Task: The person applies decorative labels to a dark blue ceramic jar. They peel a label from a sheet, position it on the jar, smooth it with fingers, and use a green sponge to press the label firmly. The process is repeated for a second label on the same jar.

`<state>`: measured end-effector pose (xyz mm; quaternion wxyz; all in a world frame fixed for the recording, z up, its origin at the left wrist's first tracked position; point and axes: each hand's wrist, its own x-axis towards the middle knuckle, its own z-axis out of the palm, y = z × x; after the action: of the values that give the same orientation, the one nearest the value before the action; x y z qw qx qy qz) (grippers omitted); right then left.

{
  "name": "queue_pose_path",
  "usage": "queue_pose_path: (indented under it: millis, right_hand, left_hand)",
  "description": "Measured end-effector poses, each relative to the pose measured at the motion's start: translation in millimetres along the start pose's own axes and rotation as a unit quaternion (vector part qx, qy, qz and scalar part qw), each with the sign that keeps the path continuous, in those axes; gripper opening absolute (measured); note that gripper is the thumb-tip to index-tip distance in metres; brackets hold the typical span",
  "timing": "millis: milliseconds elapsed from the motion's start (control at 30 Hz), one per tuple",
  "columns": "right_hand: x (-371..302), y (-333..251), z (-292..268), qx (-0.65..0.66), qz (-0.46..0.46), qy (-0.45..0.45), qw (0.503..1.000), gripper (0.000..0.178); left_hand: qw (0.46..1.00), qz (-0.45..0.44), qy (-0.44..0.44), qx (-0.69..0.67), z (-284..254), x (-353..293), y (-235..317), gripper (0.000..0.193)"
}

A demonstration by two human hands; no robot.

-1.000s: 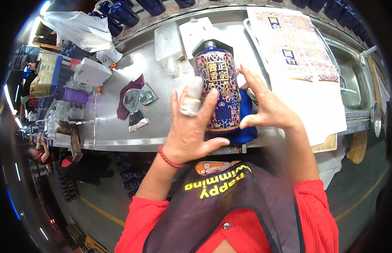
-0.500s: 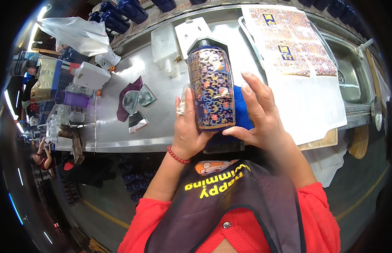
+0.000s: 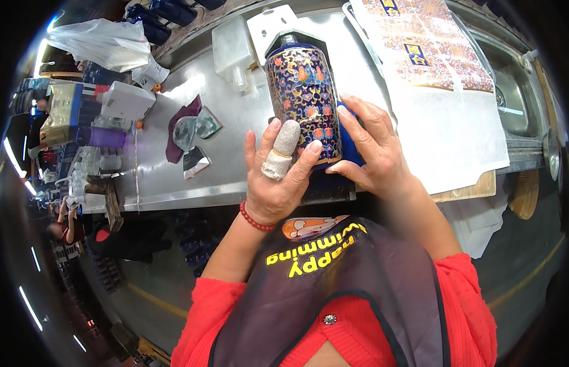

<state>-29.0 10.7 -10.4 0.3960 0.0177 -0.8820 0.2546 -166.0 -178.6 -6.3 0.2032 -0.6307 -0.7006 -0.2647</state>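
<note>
A dark blue bottle (image 3: 303,101) with a colourful floral pattern lies over the near edge of the metal table (image 3: 174,177), neck pointing away from me. My left hand (image 3: 275,177) grips its lower left side; one finger wears a white cloth wrap. My right hand (image 3: 373,150) presses a blue pad against the bottle's lower right side.
Printed sticker sheets (image 3: 428,43) on white paper lie at the right, beside a sink (image 3: 520,85). Clear plastic trays (image 3: 235,46) sit behind the bottle. Cloth scraps (image 3: 189,131), a white box (image 3: 128,101) and a plastic bag (image 3: 104,43) lie to the left.
The bottle has been turned in my hands, so the labelled face is gone and a floral side shows. My left hand now holds lower on it.
</note>
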Motion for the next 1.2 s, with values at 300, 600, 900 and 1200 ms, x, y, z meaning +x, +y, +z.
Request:
queue_pose_path:
  millis: [300, 600, 900, 1200]
  right_hand:
    - [-0.5, -0.9, 2.3, 0.024, 0.012, -0.01, 1.0, 0.07]
    - [-0.9, -0.2, 4.0, 0.034, 0.022, -0.013, 0.999, 0.077]
    - [10.9, -2.0, -7.8, 0.077, 0.079, -0.074, 0.991, 0.091]
    - [26.8, -6.8, -20.5, 0.045, 0.07, -0.124, 0.989, 0.087]
  left_hand:
    - [1.0, 0.003, 0.001, 0.013, -3.7, 5.7, 2.2, 0.047]
    - [0.997, 0.023, -0.042, -0.063, -12.3, 11.6, -5.1, 0.044]
    - [0.989, -0.082, -0.018, -0.121, -16.1, 49.7, -29.7, 0.056]
    - [0.992, -0.048, -0.072, -0.092, -19.1, 74.7, -42.1, 0.064]
